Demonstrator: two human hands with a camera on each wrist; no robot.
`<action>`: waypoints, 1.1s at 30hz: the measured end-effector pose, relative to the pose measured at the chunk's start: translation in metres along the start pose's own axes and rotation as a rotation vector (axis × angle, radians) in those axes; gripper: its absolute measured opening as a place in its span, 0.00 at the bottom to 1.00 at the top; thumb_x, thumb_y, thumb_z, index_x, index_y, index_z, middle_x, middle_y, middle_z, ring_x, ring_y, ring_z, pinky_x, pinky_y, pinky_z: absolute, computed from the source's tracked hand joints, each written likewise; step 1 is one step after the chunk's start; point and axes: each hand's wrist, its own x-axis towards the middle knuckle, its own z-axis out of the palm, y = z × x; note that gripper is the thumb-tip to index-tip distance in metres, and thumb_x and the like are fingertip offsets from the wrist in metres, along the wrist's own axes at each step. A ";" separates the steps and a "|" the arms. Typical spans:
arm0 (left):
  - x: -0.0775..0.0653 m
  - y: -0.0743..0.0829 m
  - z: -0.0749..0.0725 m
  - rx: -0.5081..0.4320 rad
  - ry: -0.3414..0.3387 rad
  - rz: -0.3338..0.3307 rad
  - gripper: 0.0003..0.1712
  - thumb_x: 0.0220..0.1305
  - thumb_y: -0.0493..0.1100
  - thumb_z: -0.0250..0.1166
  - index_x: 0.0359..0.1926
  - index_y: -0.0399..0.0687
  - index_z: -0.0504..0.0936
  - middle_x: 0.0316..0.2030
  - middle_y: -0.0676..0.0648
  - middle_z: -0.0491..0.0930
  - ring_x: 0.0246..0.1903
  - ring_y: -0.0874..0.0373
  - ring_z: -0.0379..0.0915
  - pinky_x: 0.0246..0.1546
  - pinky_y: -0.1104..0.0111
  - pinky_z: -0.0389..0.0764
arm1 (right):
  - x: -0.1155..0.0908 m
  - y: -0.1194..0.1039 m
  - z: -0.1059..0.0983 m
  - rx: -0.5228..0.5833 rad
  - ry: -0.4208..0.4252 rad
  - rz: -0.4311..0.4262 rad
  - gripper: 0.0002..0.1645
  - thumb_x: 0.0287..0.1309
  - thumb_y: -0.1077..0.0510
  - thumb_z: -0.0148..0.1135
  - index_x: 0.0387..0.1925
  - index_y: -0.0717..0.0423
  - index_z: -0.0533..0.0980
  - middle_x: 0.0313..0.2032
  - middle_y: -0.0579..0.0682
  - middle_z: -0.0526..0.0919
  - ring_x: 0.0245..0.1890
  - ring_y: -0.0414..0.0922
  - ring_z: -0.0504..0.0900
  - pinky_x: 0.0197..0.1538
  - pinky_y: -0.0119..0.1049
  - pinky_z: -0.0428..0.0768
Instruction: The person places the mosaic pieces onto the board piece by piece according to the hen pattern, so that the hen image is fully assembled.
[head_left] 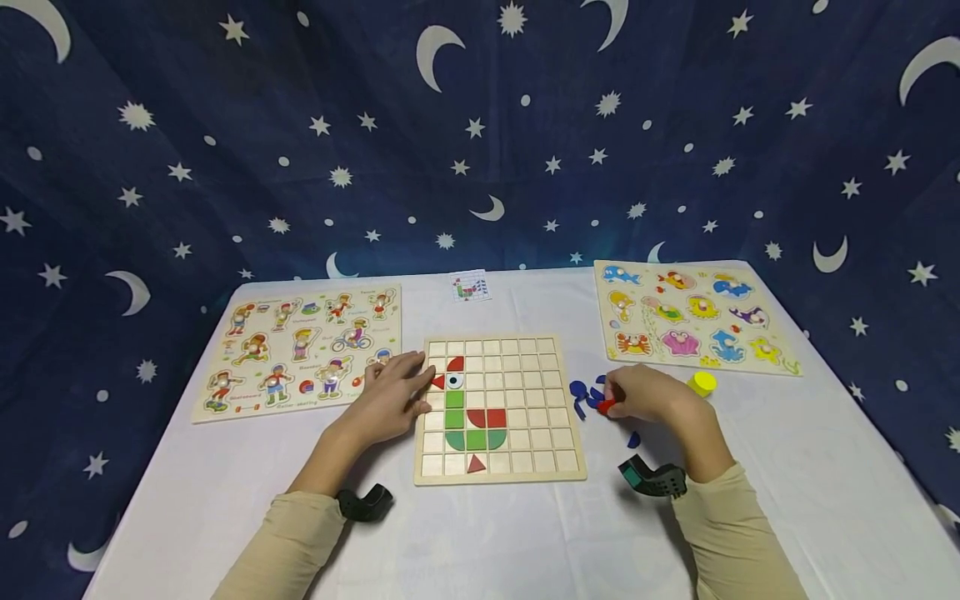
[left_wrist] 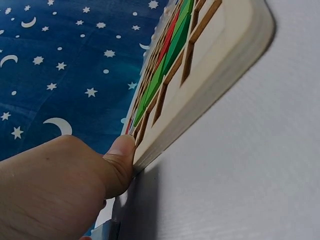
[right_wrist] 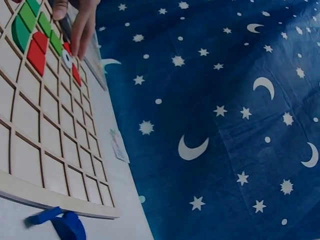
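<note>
A wooden grid board (head_left: 532, 400) lies on the white table. Red, green and light green pieces and a round eye piece (head_left: 455, 381) sit in its left cells. My left hand (head_left: 390, 396) rests along the board's left edge, its fingers near a small red triangle (head_left: 438, 382). In the left wrist view, the thumb (left_wrist: 122, 150) touches the board's rim. Right of the board, my right hand (head_left: 645, 392) pinches a small red piece (head_left: 605, 407) over several loose blue pieces (head_left: 578, 389). Its shape is partly hidden by the fingertips. The right wrist view leaves out the right hand.
A sports-figure puzzle board (head_left: 300, 350) lies at the left, a sea-animal puzzle board (head_left: 693, 312) at the right. A small pattern card (head_left: 470, 286) lies behind the grid. A yellow cylinder (head_left: 702, 383) is beside the right wrist, a blue half-round piece (head_left: 634, 439) below that hand.
</note>
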 end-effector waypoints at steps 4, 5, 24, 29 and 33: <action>0.000 0.000 -0.001 0.003 -0.003 -0.004 0.33 0.61 0.53 0.63 0.65 0.46 0.71 0.69 0.41 0.61 0.70 0.49 0.52 0.57 0.45 0.52 | 0.001 0.001 -0.004 -0.006 0.046 -0.081 0.05 0.58 0.60 0.64 0.37 0.54 0.80 0.30 0.47 0.77 0.32 0.43 0.72 0.38 0.38 0.72; 0.000 0.000 -0.001 0.005 -0.004 -0.004 0.33 0.61 0.53 0.63 0.65 0.46 0.71 0.69 0.41 0.61 0.70 0.49 0.52 0.57 0.46 0.52 | 0.001 0.000 -0.004 -0.012 0.061 -0.106 0.07 0.59 0.61 0.62 0.39 0.55 0.80 0.32 0.48 0.79 0.33 0.44 0.73 0.40 0.39 0.74; 0.001 0.000 0.000 0.003 -0.001 -0.001 0.33 0.60 0.54 0.63 0.64 0.46 0.72 0.68 0.41 0.62 0.70 0.47 0.52 0.56 0.45 0.52 | 0.020 -0.039 0.019 -0.068 0.258 -0.362 0.12 0.65 0.58 0.56 0.47 0.52 0.79 0.33 0.43 0.78 0.32 0.38 0.72 0.41 0.36 0.73; 0.001 -0.001 0.001 0.008 0.004 0.001 0.34 0.60 0.54 0.63 0.64 0.46 0.72 0.68 0.41 0.62 0.70 0.47 0.52 0.56 0.45 0.53 | 0.024 -0.050 0.030 -0.045 0.259 -0.420 0.13 0.66 0.55 0.55 0.48 0.51 0.80 0.36 0.42 0.79 0.36 0.39 0.76 0.46 0.38 0.74; 0.001 -0.001 0.002 0.003 0.006 -0.006 0.33 0.59 0.54 0.63 0.64 0.46 0.72 0.69 0.41 0.61 0.70 0.47 0.52 0.56 0.46 0.53 | 0.029 -0.057 0.039 0.003 0.239 -0.424 0.10 0.65 0.53 0.57 0.45 0.49 0.79 0.35 0.40 0.80 0.37 0.39 0.77 0.48 0.39 0.74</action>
